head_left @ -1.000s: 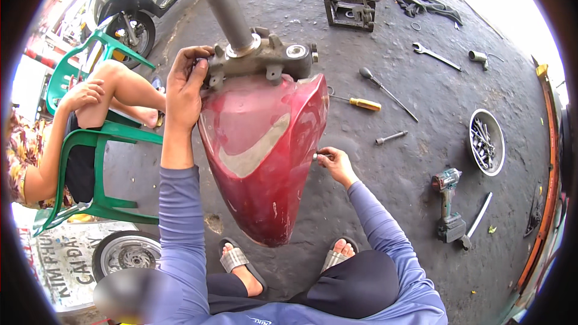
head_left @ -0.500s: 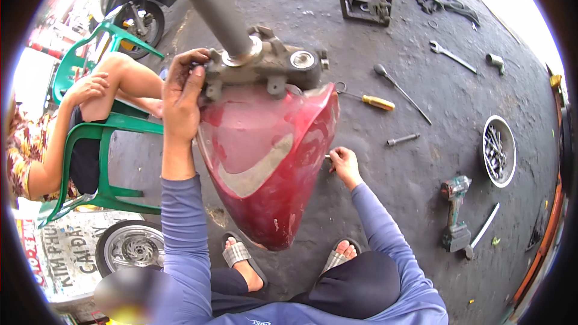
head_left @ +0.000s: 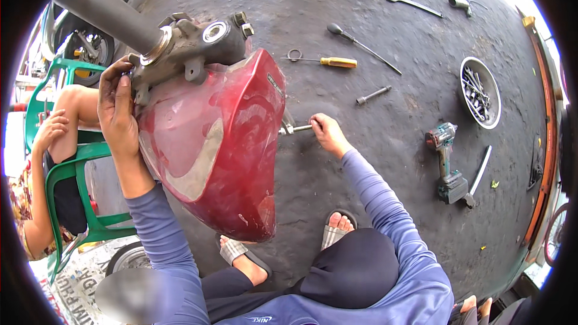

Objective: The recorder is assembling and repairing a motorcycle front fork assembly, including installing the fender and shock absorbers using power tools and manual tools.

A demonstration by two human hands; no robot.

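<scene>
Over at far left someone's sitting on a green chair (head_left: 72, 171). Left hand (head_left: 117, 111) is gripping the grey fork bracket (head_left: 186, 48) at upper left, fingers curled round its edge, steadying the red fender (head_left: 223, 144) that's filling mid-frame and still hanging on the bracket. Right hand (head_left: 328, 133) is clamping a small wrench (head_left: 295, 128) at the fender's right side, probably on a bolt, hard to see. So it looks midway. Screwdriver (head_left: 328, 61), drill (head_left: 447, 162) and bowl (head_left: 480, 91) are lying at right.

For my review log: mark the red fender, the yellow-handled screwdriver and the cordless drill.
red fender (head_left: 232, 144), head view, middle of its glossy side.
yellow-handled screwdriver (head_left: 338, 62), head view, on the yellow handle.
cordless drill (head_left: 447, 162), head view, on its grip.
</scene>
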